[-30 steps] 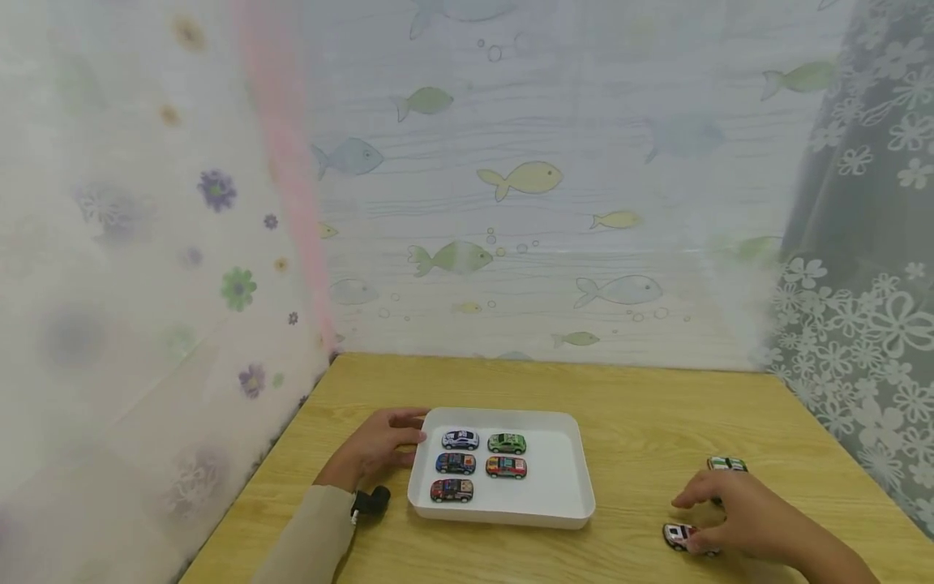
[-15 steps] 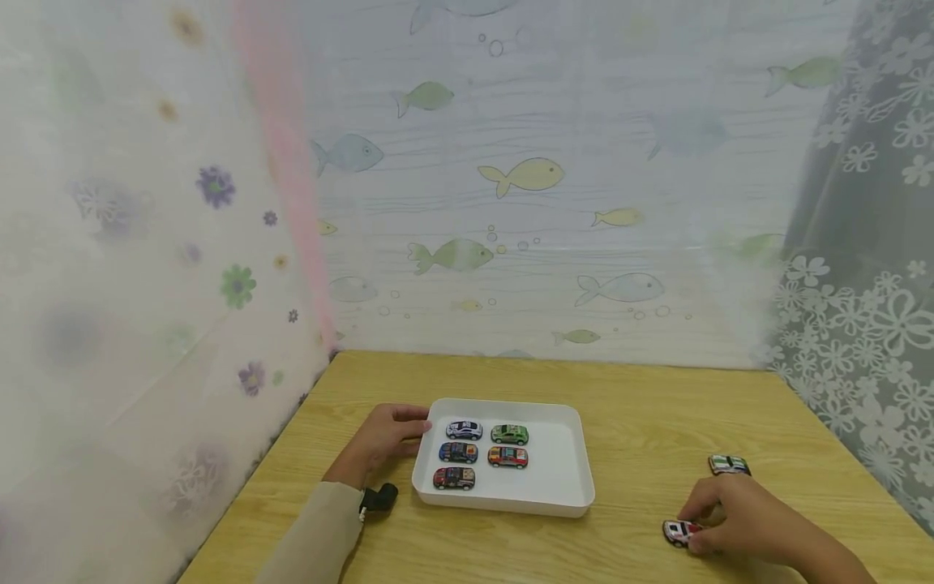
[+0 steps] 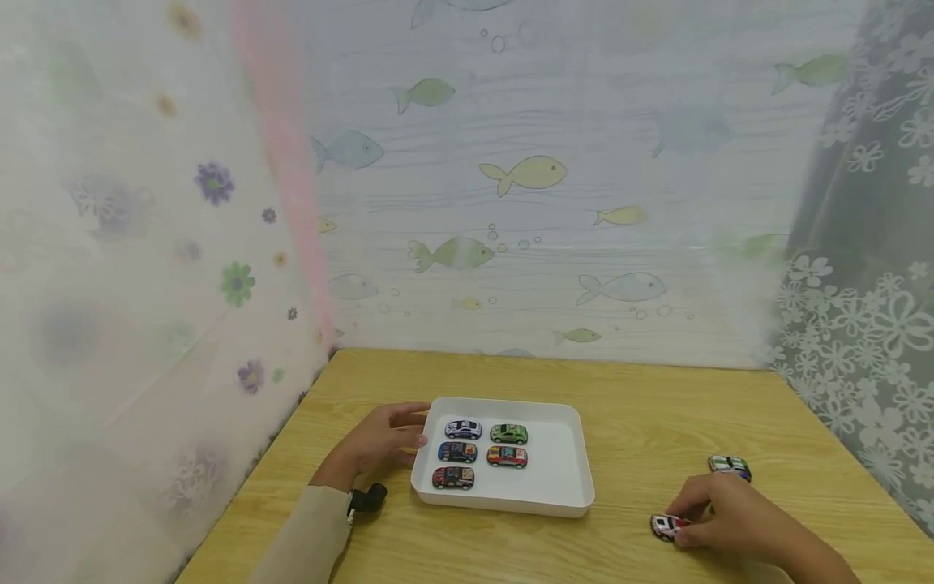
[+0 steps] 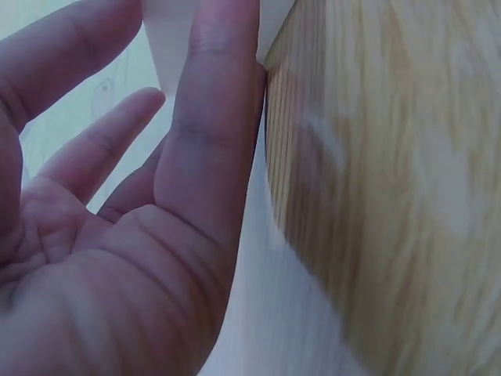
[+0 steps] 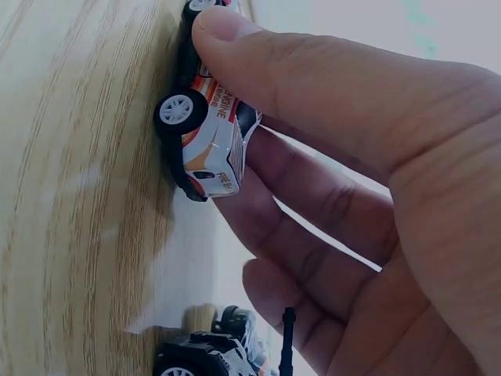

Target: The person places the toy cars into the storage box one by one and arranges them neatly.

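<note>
My right hand [image 3: 730,515] pinches a white-and-red toy car [image 3: 664,527] between thumb and fingers, low over the table at the right. "Fire" lettering shows on the car's side [image 5: 215,149] in the right wrist view. Just behind this hand sits a green-and-white toy car [image 3: 730,465]. At the left, my left hand [image 3: 383,442] lies against the left wall of a white tray [image 3: 554,487] with its fingers extended. Inside the tray stand a white car [image 3: 463,429], a green car [image 3: 508,434], a blue one [image 3: 457,452], a red-and-yellow one [image 3: 507,457] and a dark red one [image 3: 453,478].
Another dark toy vehicle [image 5: 207,356] shows at the bottom of the right wrist view. The wooden table [image 3: 627,405] is bordered by a fish-patterned curtain [image 3: 540,268] behind and a flowered sheet [image 3: 219,324] at the left.
My right hand has closed its thumb and fingers on the white-and-red car and shifted it slightly left. The left hand stays at the tray; the tray sits slightly higher in view.
</note>
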### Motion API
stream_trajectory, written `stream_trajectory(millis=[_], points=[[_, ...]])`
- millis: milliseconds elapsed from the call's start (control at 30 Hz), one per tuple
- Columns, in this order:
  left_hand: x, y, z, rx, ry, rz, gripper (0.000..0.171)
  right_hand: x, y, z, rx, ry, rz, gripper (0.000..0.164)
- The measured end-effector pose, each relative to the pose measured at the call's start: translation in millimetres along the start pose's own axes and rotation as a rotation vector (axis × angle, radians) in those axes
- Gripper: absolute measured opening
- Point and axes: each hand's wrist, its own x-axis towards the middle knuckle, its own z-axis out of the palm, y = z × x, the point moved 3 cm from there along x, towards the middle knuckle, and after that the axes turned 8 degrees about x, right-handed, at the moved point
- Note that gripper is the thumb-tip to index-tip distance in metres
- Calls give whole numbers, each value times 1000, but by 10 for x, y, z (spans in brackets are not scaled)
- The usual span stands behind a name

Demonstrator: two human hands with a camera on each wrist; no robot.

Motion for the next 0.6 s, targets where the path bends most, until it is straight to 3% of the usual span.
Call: stream_trajectory(millis=[267, 467, 600], points=[[11, -15, -6, -19, -5, -13, 64, 27, -26, -5, -21, 10, -81, 22], [6, -36, -5, -75, -20, -38, 65, 52, -60, -6, -53, 28, -69, 23], [-18, -48, 5, -116, -29, -60, 67, 63, -96, 7, -69, 47, -15, 23]])
